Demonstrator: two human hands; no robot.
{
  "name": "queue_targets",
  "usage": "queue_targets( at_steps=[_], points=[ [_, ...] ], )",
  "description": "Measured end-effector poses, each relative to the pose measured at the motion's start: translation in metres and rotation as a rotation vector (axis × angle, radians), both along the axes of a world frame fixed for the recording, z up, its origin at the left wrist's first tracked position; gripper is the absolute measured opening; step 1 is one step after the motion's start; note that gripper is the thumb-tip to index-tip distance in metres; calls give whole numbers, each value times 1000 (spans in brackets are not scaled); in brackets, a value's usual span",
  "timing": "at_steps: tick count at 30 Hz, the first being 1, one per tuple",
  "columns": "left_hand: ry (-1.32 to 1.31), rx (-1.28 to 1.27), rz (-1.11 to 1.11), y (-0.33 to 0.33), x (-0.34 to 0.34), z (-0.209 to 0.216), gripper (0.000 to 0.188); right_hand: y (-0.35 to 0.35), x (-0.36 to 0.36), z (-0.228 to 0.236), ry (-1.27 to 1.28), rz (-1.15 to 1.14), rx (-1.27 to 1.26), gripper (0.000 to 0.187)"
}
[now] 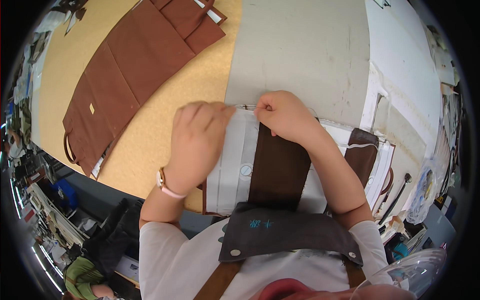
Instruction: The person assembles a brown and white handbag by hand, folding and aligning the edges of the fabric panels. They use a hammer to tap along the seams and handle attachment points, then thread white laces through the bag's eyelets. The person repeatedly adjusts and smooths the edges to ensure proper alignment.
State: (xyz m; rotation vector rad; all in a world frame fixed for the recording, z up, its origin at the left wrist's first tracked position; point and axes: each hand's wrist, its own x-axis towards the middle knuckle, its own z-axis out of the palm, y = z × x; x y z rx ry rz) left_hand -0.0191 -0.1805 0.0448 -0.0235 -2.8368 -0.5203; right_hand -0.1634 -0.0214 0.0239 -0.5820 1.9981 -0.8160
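Note:
A white-lined panel with wide dark brown bands lies before me on the table, its near end against my body. My right hand is closed in a pinch at the panel's far edge, over the brown band. Beside it, my left hand is curled and a little blurred, fingertips together at the same edge; what they hold, if anything, cannot be made out. A short stretch of the edge with a thin dark line shows between the hands. A round pale disc sits on the white lining.
A reddish-brown bag piece with handles lies at the left on the yellowish board. A grey sheet covers the table beyond my hands. At the right are a dark-handled tool and a clear plastic bag. Another person is at lower left.

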Motion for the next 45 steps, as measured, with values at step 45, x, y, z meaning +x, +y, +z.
queue_targets(
  at_steps=[45],
  points=[
    [-246, -97, -70, 25, 11, -5, 57, 53, 21, -6, 491, 17, -346, 15]
  ],
)
